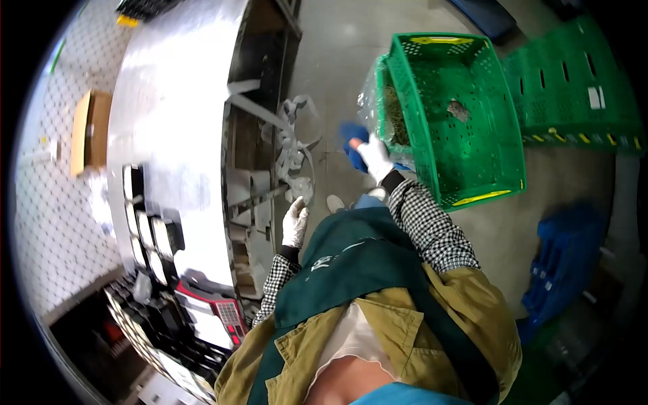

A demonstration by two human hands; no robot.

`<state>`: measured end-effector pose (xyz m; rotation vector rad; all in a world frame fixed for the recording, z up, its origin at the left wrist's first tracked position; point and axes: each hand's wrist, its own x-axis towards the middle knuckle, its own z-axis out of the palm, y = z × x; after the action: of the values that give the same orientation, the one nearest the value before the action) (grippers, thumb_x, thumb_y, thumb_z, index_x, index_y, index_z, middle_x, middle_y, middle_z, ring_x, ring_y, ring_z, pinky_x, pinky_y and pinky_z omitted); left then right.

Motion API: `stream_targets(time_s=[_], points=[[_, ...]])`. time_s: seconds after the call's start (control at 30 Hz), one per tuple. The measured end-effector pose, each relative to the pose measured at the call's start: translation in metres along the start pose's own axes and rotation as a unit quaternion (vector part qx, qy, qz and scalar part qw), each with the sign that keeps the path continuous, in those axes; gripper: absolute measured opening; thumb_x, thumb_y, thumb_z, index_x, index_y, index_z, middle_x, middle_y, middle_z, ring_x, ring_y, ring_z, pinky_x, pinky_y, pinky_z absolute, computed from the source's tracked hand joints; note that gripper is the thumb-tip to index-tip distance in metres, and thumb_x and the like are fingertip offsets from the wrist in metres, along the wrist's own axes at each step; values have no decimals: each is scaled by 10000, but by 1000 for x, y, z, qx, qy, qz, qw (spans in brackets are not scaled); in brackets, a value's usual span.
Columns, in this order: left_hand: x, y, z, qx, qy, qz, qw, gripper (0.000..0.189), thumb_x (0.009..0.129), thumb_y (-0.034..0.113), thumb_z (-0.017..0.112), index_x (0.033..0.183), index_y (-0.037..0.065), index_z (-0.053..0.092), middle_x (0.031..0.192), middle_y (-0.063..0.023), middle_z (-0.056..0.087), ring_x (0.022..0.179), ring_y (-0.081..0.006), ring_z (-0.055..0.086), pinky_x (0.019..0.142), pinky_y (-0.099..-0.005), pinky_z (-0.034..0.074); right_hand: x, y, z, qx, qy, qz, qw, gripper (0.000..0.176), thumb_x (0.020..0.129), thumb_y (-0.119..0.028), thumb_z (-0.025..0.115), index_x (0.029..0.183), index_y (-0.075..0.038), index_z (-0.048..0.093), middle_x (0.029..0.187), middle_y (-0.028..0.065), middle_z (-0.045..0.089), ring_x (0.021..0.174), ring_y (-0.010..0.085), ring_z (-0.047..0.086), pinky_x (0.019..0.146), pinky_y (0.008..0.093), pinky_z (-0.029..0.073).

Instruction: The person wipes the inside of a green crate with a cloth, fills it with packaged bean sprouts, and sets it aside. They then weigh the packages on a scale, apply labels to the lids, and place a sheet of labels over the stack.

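Note:
My right hand (375, 160), in a white glove that leaves a fingertip bare, is closed on a blue cloth (355, 156), blurred by motion. It is beside the near left corner of a green perforated crate (467, 194). My left hand (295, 223), also white-gloved, is low beside the metal table (182, 108). Its fingers are loosely stretched toward crumpled white strips (291, 152) hanging at the table's side; whether they touch cannot be made out. A scrap of something greyish (459, 111) lies inside the crate.
A plastic-lined crate with green stems (395, 115) sits partly under the green crate. More green crates (567, 81) stand to the right, with a blue pallet (563, 260) below. A red-edged scale (212, 307), black trays (162, 236) and a cardboard box (94, 131) are at left.

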<state>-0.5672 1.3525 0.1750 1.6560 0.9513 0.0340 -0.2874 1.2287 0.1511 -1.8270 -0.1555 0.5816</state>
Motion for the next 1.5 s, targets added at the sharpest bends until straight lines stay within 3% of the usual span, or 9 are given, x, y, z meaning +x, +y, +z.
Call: stream_targets(time_s=[0.23, 0.37, 0.53, 0.77, 0.9, 1.1, 1.17, 1.33, 1.5], points=[[-65, -60, -35, -57, 9, -55, 997, 399, 905, 135, 563, 1263, -25, 487, 1113, -83, 592, 913, -126, 574, 835, -260, 481, 50, 33, -67, -218, 177, 12, 960, 512, 759, -329, 697, 1070, 48, 546, 1035, 250, 599, 980, 376, 578, 840, 413, 458], [-85, -83, -48, -40, 71, -65, 995, 387, 907, 148, 560, 1242, -35, 501, 1020, -59, 605, 832, -97, 562, 764, -238, 482, 50, 46, -50, -428, 304, 45, 850, 426, 786, -82, 631, 1178, -11, 480, 1100, 186, 548, 968, 349, 572, 844, 423, 479], [-103, -68, -25, -44, 99, -160, 981, 379, 884, 146, 583, 1221, -18, 530, 1120, -137, 627, 1014, -180, 599, 885, -276, 459, 85, 100, -11, -544, 21, 22, 838, 515, 844, -177, 560, 1320, -79, 390, 1348, 213, 399, 1208, 353, 441, 986, 417, 394], [-104, -11, 2, 96, 36, -198, 975, 430, 883, 244, 556, 1240, 11, 503, 1162, -173, 595, 1043, -288, 594, 897, -348, 460, 193, 265, -34, -446, -102, 169, 873, 690, 816, -606, 504, 1086, 28, 541, 1101, 265, 587, 1002, 431, 562, 809, 481, 468], [-98, 5, -4, 49, 177, -148, 972, 440, 898, 227, 532, 1284, 25, 464, 1190, -174, 574, 1094, -269, 565, 933, -337, 442, 133, 99, 15, -530, 81, -80, 841, 393, 851, -299, 585, 1103, 1, 557, 1029, 207, 592, 957, 361, 570, 808, 443, 469], [-94, -4, -110, 79, 520, -77, 847, 480, 874, 134, 548, 1330, 51, 423, 1237, -157, 534, 1105, -252, 548, 942, -329, 437, 128, -19, 190, -169, -174, -239, 940, 209, 874, -171, 593, 992, -1, 616, 930, 129, 639, 859, 226, 595, 811, 331, 469], [-99, -7, -187, -9, 464, -295, 835, 503, 875, 141, 536, 1345, 32, 394, 1325, -187, 452, 1167, -272, 499, 984, -346, 403, 79, -95, 271, -207, -231, -292, 904, 237, 882, -178, 586, 1035, 2, 608, 955, 125, 641, 892, 225, 599, 823, 322, 467], [-93, -106, -373, 187, 628, -179, 734, 641, 874, 233, 522, 1403, -2, 247, 1387, -271, 328, 1287, -362, 333, 1079, -393, 268, -33, -161, 465, -143, -455, -320, 818, 314, 911, -195, 525, 1150, 8, 546, 1016, 142, 625, 915, 231, 587, 819, 330, 457], [-77, -219, -549, 298, 623, -351, 633, 653, 867, 279, 499, 1419, 55, 232, 1422, -268, 260, 1297, -429, 275, 1086, -440, 251, -133, -201, 636, -202, -501, -325, 776, 378, 907, -227, 502, 1202, 9, 507, 958, 176, 615, 879, 308, 590, 789, 390, 459]])
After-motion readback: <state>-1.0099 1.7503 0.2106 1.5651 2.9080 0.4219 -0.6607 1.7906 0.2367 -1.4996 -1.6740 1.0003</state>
